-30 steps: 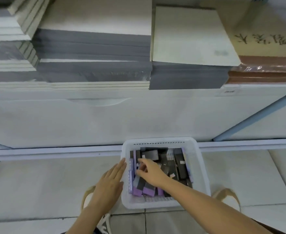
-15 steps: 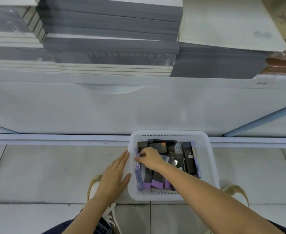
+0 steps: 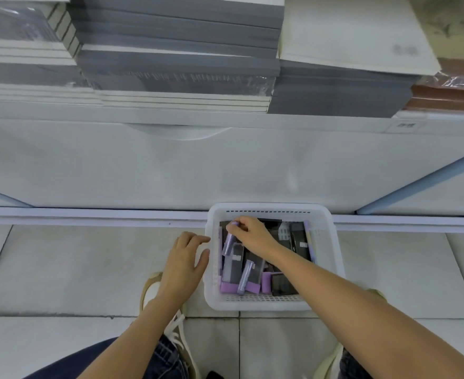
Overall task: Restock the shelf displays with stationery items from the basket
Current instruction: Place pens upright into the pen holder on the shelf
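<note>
My left hand sits just left of the white basket, grip wide, touching its wall. Inside the basket, on the floor, a purple tube stands tilted, its top end pinched in the grip of my right hand, black and purple packs around it.
</note>
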The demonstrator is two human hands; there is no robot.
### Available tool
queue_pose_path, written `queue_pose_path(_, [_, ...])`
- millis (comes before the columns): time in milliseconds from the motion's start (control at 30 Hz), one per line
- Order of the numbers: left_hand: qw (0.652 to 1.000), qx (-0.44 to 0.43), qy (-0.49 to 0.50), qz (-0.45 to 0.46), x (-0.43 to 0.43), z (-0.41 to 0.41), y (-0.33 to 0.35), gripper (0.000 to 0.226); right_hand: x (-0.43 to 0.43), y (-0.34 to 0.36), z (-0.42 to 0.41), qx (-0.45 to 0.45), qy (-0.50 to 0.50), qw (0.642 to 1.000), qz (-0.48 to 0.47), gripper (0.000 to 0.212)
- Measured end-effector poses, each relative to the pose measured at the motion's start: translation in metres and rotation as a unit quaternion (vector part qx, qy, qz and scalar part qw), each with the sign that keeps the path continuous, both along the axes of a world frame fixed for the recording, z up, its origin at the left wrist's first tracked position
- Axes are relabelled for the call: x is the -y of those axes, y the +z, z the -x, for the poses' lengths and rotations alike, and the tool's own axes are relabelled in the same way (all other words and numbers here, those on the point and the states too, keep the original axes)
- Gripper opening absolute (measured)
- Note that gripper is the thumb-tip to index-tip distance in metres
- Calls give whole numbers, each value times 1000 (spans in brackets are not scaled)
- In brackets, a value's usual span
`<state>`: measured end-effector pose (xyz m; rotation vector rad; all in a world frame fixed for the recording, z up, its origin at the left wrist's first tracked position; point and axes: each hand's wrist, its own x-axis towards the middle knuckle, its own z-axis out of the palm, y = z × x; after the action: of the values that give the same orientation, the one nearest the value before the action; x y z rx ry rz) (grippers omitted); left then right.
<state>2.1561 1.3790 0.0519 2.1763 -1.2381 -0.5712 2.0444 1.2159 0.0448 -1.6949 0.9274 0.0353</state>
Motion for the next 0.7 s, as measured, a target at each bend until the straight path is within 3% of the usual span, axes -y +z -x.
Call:
queue_pose_path(67, [991, -132, 20, -11, 8, 3, 10, 23, 1, 7, 0, 27, 2, 997, -68, 33])
queue_pose_path(133, [960, -275, 8, -44, 16, 9, 16, 19, -1, 13, -2, 58, 17, 988, -139, 31])
queue_pose_path(200, [942, -332, 21, -50, 21, 14, 18, 11, -4, 15, -3, 84, 27, 980, -180, 24])
queue_pose_path(300, [942, -321, 76, -55, 20, 8, 15, 10, -5, 8, -2, 70, -22, 986, -153, 25])
queue_pose_path(433, [930, -326, 160, -60, 10, -4, 4, 9, -5, -13, -3, -50, -34, 997, -58, 34])
queue_pose_path(700, [920, -358, 154, -52, 7, -2, -6, 26, -21, -40, -33, -109, -7, 994, 10, 30])
